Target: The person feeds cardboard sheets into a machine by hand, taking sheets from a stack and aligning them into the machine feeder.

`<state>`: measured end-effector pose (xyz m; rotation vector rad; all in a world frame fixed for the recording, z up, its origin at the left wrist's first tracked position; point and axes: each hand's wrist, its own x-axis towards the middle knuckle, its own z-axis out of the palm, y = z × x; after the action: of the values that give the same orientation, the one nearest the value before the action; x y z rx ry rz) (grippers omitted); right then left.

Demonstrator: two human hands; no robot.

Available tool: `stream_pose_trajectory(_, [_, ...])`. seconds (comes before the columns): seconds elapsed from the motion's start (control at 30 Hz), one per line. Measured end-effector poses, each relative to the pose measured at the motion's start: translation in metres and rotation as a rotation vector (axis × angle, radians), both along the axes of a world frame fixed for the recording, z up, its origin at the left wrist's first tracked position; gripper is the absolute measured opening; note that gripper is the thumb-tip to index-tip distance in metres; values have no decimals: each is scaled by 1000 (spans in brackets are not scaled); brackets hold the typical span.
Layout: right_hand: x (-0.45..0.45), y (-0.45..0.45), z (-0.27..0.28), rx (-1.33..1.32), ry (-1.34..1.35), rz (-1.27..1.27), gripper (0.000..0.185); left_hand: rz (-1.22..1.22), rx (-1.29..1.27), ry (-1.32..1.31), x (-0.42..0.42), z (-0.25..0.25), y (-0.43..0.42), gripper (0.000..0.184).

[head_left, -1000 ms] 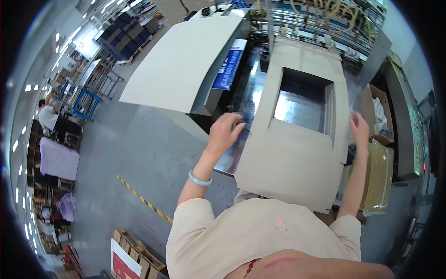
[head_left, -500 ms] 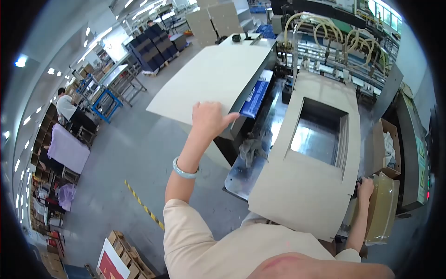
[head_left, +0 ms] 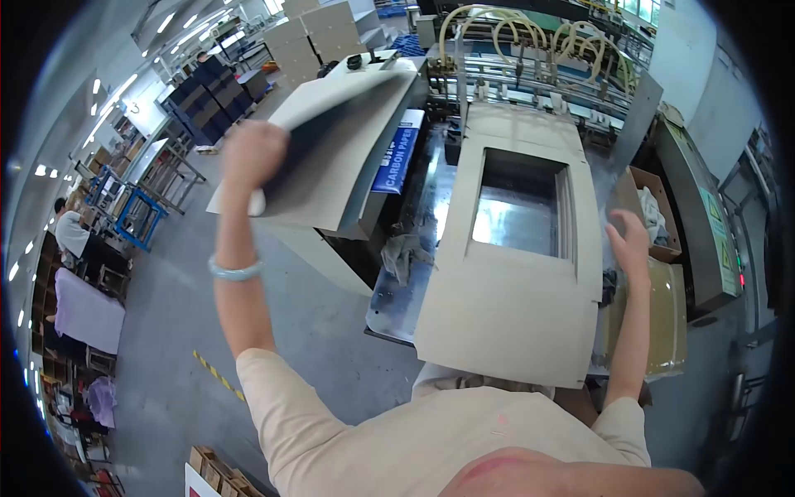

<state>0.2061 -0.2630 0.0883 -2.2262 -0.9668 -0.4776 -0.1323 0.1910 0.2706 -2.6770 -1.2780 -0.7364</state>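
At the left, my left hand (head_left: 255, 156) is closed on the edge of a large pale sheet (head_left: 319, 93), curling it up so its dark underside shows. Beneath it lies another greyish-beige board (head_left: 348, 170) on the side table. My right hand (head_left: 629, 240) is raised with fingers apart and holds nothing, just right of a stack of beige boards (head_left: 505, 319). A rectangular window is cut through that stack, with shiny metal visible inside. Between the two piles sits a blue carbon paper box (head_left: 396, 157).
A grey rag (head_left: 403, 255) lies on the metal machine bed (head_left: 393, 311). Behind it is a machine with pale hoses (head_left: 505, 33). At the right stand an open carton (head_left: 675, 236) holding cloth and a plastic-wrapped brown package (head_left: 662, 319). A person (head_left: 74, 232) is far left.
My left hand has moved left and closed on the pale sheet, lifting and curling its edge. My right hand has risen from beside the wrapped package and opened. The view has shifted right.
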Motion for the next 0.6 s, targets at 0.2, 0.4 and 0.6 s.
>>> stream_pose_trajectory(0.2, [-73,61,72,212,508,339,26,-139,588,-372,-44,17,-140,10])
stream_pose_trajectory(0.4, [-138,167,92,340,1475,813,49,-579,655,10,19,-74,-205,12])
stream_pose_trajectory(0.6, [-123,204,56,182,1159,747,28,-616,500,121,37,-105,-234,11])
